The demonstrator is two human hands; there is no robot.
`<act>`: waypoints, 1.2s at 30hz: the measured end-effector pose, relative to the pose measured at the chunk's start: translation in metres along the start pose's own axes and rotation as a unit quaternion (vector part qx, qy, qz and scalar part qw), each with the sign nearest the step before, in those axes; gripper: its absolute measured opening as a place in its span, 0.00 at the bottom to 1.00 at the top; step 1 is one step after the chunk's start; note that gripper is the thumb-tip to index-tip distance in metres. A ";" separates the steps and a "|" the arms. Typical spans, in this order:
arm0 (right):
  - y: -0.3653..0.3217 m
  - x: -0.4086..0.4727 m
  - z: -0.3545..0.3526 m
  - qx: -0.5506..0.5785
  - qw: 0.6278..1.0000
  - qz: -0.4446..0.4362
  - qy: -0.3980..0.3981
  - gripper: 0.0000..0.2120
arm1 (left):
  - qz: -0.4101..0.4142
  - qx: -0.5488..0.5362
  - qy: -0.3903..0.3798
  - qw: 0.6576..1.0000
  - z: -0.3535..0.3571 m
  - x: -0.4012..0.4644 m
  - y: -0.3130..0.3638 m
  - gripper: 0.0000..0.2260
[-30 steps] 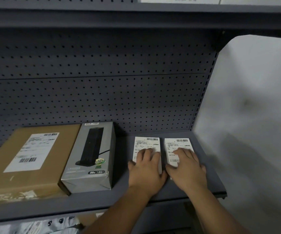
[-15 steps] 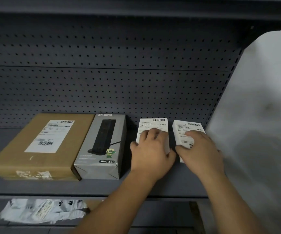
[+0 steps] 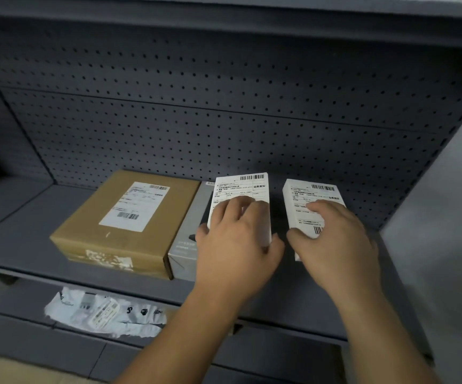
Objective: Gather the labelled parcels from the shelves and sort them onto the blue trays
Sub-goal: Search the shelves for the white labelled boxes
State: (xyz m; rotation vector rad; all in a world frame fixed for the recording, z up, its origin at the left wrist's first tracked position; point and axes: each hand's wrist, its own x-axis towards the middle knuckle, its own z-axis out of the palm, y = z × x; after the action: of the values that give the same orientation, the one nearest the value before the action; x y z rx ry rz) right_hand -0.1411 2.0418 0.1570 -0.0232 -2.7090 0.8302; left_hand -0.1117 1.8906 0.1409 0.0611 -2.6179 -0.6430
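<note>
While both hands are working above the grey shelf [image 3: 44,245], the left hand [image 3: 235,245] is gripping one white labelled box [image 3: 240,189], fingers [image 3: 240,203] curled over its label; the right hand [image 3: 335,239] is gripping the other white box [image 3: 307,200] likewise, thumb at its left edge.

Left hand [image 3: 235,242] gripping a white labelled box [image 3: 240,200], right hand [image 3: 335,239] gripping a second white box [image 3: 307,206]. Beside them on the grey shelf [image 3: 30,239]: grey carton [image 3: 188,239] touching a brown parcel [image 3: 124,220]. Below, 1 crumpled white mailer bag [image 3: 105,311].
</note>
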 end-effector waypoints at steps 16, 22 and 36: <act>-0.203 -0.064 0.105 0.068 0.978 -0.170 -0.099 0.26 | -0.153 0.089 0.106 0.979 -0.136 -0.048 -0.187 0.23; -0.267 -0.089 0.143 0.089 0.952 -0.254 -0.147 0.25 | -0.229 0.122 0.144 0.955 -0.178 -0.080 -0.239 0.22; -0.388 -0.113 0.222 0.134 0.865 -0.408 -0.259 0.23 | -0.399 0.203 0.217 0.867 -0.237 -0.110 -0.320 0.18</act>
State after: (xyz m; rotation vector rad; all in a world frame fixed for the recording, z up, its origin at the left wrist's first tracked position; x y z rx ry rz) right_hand -0.0701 1.5862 0.1631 1.4821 -2.5691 0.9913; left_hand 0.0699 1.5190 0.1400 1.3079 -2.1547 -0.2453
